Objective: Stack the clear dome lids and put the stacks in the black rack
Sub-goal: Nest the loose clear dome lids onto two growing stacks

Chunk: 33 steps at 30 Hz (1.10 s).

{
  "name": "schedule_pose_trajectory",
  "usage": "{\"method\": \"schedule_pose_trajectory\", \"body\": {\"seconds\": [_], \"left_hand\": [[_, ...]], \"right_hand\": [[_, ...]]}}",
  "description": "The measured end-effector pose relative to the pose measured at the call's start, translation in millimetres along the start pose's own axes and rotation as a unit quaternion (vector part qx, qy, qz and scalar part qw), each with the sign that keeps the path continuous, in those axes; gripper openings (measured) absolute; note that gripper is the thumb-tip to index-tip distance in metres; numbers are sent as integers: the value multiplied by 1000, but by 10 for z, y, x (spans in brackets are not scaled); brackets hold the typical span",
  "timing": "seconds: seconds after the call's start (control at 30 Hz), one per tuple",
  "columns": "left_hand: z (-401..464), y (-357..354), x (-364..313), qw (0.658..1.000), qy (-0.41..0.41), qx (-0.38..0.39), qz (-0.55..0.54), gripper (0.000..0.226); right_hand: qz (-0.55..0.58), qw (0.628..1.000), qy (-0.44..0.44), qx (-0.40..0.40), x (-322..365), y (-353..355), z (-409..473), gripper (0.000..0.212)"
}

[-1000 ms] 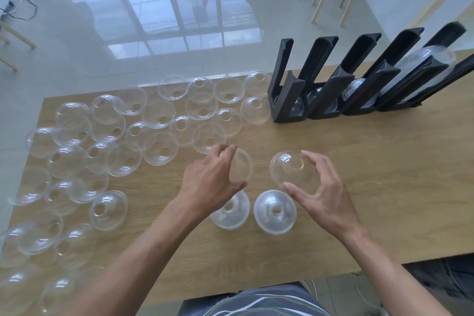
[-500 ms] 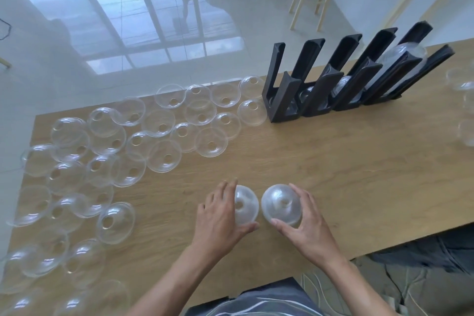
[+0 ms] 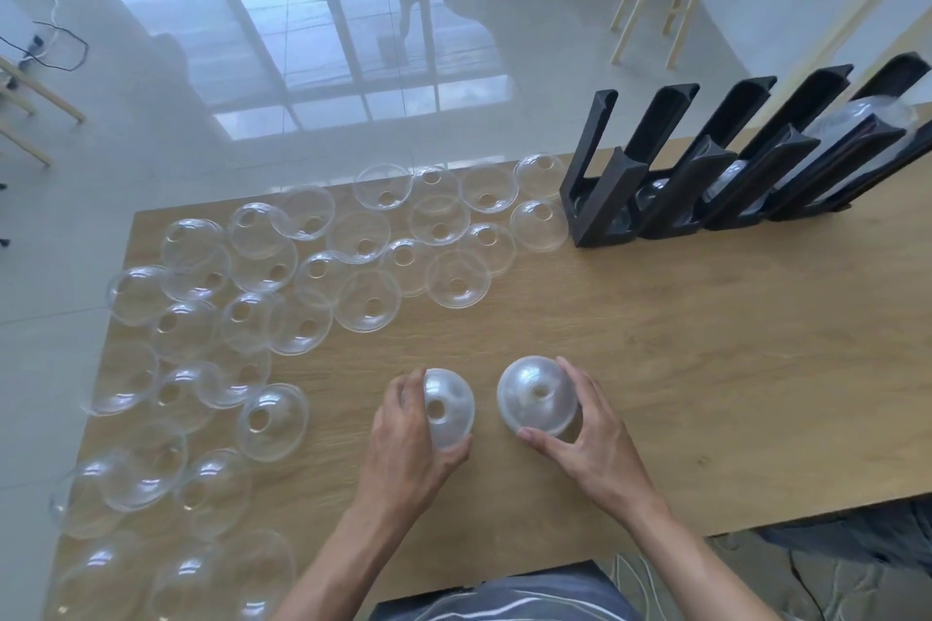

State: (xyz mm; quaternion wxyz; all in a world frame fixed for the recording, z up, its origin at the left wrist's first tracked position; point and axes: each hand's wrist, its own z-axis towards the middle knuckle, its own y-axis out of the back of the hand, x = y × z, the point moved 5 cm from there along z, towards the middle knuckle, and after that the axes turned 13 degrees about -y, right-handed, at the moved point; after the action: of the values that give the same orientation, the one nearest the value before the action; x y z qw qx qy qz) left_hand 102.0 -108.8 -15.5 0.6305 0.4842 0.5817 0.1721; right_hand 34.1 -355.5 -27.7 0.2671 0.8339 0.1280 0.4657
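Hands are both busy near the front edge of the wooden desk [image 3: 655,368]. The left hand [image 3: 403,439] grasps a small stack of clear dome lids [image 3: 449,406], fingers on the far side and thumb on the near side. The right hand [image 3: 585,434] grasps a second stack of lids [image 3: 534,393] in the same way, with the hole on top facing up. The two stacks stand just beside each other but apart. Many loose lids [image 3: 363,303] lie spread over the left half of the desk, some with the dome up and some turned over, many touching. The black rack [image 3: 605,197] stands at the far right of the desk, well apart from the hands. Some clear lids [image 3: 857,116] already lie in its slots on the right side.
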Motion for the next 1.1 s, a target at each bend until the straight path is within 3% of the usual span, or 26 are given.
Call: {"method": "schedule_pose_trajectory", "body": {"seconds": [0.23,0.33,0.4,0.5,0.6,0.87,1.1], "left_hand": [[41,181,71,999,27,4,-37,119],[66,338,49,999,31,14,-2,121],[94,506,25,1000,13,-24,-2,109],[260,750,6,996,-33,-79,13,75],[593,848,-4,996,-48,-56,41,56],[1336,565,-167,990,-77,53,110,60],[1439,376,-30,982,-50,88,158,40]], "right_hand": [[-6,999,27,27,91,-120,44,109],[-11,999,29,35,62,-101,51,111],[-4,999,27,26,57,-33,76,109],[14,1000,25,-7,145,132,237,89],[11,999,41,-27,387,268,550,76],[-80,987,130,-54,998,214,1519,53],[-271,950,151,-41,1067,-58,1873,67]]}}
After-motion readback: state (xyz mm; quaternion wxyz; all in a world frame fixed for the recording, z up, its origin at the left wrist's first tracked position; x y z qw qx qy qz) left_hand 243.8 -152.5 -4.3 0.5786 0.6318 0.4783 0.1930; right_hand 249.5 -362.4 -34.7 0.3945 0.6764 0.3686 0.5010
